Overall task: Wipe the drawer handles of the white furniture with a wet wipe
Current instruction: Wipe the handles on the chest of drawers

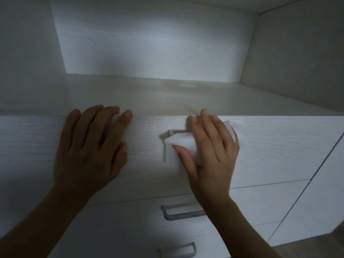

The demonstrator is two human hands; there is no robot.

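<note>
My right hand (210, 146) holds a white wet wipe (183, 141) against the grey handle (174, 132) of the top drawer (270, 146); thumb and fingers wrap the wipe around the handle bar, and only the handle's left end shows. My left hand (91, 146) rests flat with straight fingers on the same drawer front, to the left of the handle. Below, the second drawer's grey handle (178, 213) is partly hidden by my right forearm. A third handle (178, 250) shows at the bottom edge.
Above the drawers an open white shelf recess (158, 94) runs back to a rear wall. A white cabinet door (320, 192) stands to the right. A strip of wooden floor (316, 246) shows at the bottom right.
</note>
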